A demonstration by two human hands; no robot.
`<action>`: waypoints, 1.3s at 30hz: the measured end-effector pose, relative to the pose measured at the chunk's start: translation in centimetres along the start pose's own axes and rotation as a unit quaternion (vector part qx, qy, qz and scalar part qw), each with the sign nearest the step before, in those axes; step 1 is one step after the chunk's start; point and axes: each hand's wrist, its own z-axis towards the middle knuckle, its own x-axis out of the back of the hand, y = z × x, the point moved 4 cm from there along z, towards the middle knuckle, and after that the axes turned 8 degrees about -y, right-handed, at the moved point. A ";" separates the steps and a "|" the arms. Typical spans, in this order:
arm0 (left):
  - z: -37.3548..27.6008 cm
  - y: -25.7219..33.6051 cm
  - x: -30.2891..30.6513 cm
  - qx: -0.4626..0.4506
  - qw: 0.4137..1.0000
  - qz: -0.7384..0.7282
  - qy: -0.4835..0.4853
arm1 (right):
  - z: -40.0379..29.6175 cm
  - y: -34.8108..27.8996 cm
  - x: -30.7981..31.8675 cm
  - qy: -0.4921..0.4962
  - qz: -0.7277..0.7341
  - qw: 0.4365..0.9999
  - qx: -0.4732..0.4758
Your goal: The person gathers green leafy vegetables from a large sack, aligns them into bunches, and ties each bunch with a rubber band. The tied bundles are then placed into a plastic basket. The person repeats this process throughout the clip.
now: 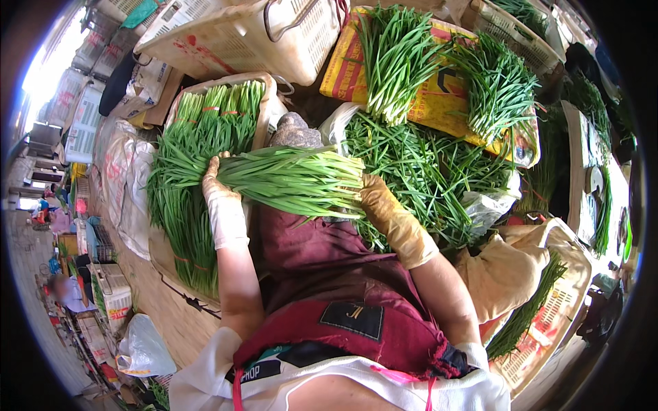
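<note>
A loose bunch of garlic chives point(293, 180) lies crosswise above my lap, between my two gloved hands. My left hand point(221, 187), in a pale, soiled glove, grips its leafy end over the crate on the left. At the pale stem ends, my right hand point(385, 210) holds the bunch in a yellow-brown stained glove; some of its fingers are hidden. Under the left hand, a cream plastic crate point(270, 103) is packed with chive bundles point(205, 123) tied with red bands. Beyond my right hand, loose chives point(411, 164) are heaped on plastic film.
Two chive bunches point(396, 67) point(498, 87) rest on a yellow-and-red printed sack point(344, 67) ahead. A large cream crate point(247, 46) stands at the far left. Beside my right arm are a cloth point(506, 272) and another crate point(565, 308). A person point(69, 293) is at far left.
</note>
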 end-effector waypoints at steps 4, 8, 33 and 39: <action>0.0 0.5 0.5 -0.001 1.000 -0.015 0.001 | -2.6 0.4 0.8 0.032 -0.021 0.997 0.073; -1.4 0.7 -0.1 -0.018 0.999 -0.029 0.024 | -7.1 -3.3 4.7 0.104 -0.007 0.978 0.181; -3.0 0.9 -1.3 -0.144 0.976 -0.083 -0.139 | -10.3 -7.5 4.7 0.061 -0.003 0.974 0.219; -3.0 0.3 -1.3 -0.071 0.949 -0.107 -0.286 | -12.6 -3.4 6.2 0.131 -0.775 0.618 -0.020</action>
